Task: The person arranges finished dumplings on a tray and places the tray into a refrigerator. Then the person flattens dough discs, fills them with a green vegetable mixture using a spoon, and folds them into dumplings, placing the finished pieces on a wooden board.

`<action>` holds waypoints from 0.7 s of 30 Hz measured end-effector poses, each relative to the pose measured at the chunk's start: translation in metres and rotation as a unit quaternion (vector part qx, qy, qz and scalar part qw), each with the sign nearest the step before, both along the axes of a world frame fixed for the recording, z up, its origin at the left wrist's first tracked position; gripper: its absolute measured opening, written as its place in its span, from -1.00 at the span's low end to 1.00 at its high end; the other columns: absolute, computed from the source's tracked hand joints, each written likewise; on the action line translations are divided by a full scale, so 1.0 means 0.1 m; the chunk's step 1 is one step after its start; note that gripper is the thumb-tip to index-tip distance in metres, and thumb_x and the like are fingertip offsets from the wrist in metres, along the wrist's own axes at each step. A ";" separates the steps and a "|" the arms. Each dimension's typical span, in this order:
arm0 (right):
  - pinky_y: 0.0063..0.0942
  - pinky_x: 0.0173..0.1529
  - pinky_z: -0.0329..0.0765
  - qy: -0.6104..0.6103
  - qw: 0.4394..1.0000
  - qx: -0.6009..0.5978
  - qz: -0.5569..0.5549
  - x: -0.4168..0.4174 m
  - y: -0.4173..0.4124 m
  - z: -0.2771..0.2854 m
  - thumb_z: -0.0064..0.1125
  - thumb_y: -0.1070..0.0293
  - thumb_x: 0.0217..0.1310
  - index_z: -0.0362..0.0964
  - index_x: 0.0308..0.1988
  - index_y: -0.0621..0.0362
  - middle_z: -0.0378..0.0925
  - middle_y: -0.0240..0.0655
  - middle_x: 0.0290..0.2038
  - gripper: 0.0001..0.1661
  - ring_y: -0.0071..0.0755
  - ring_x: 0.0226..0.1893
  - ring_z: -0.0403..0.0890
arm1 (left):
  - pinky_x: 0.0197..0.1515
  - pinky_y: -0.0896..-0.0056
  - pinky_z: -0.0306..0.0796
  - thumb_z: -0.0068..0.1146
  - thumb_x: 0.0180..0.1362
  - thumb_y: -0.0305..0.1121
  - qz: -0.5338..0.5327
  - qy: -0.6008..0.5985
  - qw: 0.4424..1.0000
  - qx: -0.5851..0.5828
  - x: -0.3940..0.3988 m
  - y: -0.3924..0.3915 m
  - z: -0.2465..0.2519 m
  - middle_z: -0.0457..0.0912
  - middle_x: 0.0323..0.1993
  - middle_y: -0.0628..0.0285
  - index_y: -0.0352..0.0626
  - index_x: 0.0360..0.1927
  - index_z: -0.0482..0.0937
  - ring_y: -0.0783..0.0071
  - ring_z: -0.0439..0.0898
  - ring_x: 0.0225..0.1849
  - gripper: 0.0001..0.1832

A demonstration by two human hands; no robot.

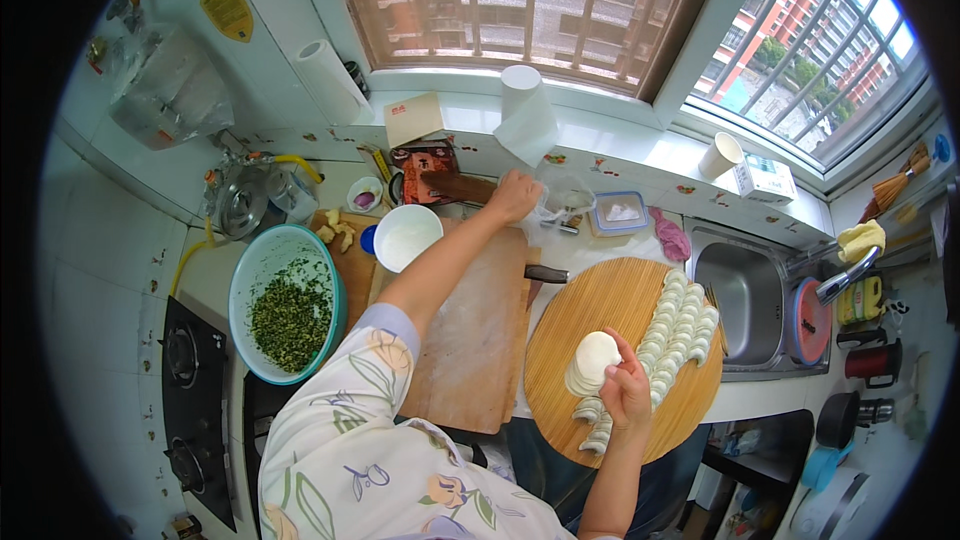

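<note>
Thumb and fingers of my right hand (627,390) hold a round white dough wrapper (598,357) by its edge. Beneath it, more wrappers (576,382) lie stacked on a round wooden board (559,315). Rows of pleated dumplings (666,334) curve along the board's right side, and a few more sit under my right hand. My left hand (514,196) reaches far across the counter, fingers curled beside a clear plastic bag (564,197) and the end of a dark brown wooden piece (459,187). What its fingertips grip is hidden.
A floured cutting board (469,337) lies under my left arm, a knife handle (547,274) beyond its edge. Left stand a bowl of chopped green filling (291,315), a white bowl (409,236), ginger (337,229) and a gas hob (196,397). A steel sink (739,300) is at right.
</note>
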State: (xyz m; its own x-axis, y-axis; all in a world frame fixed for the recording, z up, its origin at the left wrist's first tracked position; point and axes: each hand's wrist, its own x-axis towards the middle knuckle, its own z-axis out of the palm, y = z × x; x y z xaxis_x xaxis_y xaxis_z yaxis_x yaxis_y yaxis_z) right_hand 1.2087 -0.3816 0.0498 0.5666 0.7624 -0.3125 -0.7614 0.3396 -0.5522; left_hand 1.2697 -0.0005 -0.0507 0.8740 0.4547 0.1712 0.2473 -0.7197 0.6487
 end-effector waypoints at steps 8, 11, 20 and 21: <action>-0.41 0.11 0.38 -0.057 0.996 -0.070 0.012 0.08 0.30 -0.02 -0.03 0.70 -0.01 0.05 0.22 0.36 0.37 -0.13 0.03 -0.28 -0.31 0.02 0.44 | 0.11 -0.06 0.20 0.14 -0.06 -0.25 -0.124 0.294 0.897 0.306 -0.06 -0.24 0.58 0.45 0.00 0.04 -0.21 -0.19 0.53 0.08 0.41 0.05 -0.65; -0.44 0.13 0.34 -0.066 0.994 -0.065 0.051 0.06 0.53 -0.03 -0.02 0.69 0.03 0.05 0.21 0.35 0.35 -0.16 0.05 -0.30 -0.35 0.04 0.41 | 0.14 -0.04 0.17 0.19 -0.08 -0.25 -0.017 0.065 0.909 0.411 -0.54 -0.37 0.98 0.42 0.07 0.04 -0.21 -0.21 0.54 0.04 0.38 0.08 -0.64; -0.46 0.12 0.35 -0.085 0.978 -0.066 0.181 -0.38 1.18 -0.08 0.00 0.43 0.23 0.11 0.19 0.33 0.36 -0.22 0.04 -0.44 -0.39 0.05 0.40 | 0.24 0.24 0.19 0.28 -0.03 -0.36 -0.095 -0.090 0.990 -0.051 -2.35 -1.61 0.96 0.32 0.18 0.03 -0.20 0.17 0.29 0.16 0.24 0.27 -0.34; -0.45 0.11 0.36 -0.078 0.972 -0.089 0.205 -0.47 1.18 -0.05 -0.01 0.36 0.26 0.11 0.18 0.33 0.36 -0.21 0.04 -0.45 -0.39 0.04 0.40 | 0.22 0.28 0.22 0.24 0.00 -0.38 -0.033 -0.098 0.980 -0.170 -2.46 -1.66 0.90 0.35 0.15 0.07 -0.20 0.17 0.29 0.20 0.28 0.23 -0.38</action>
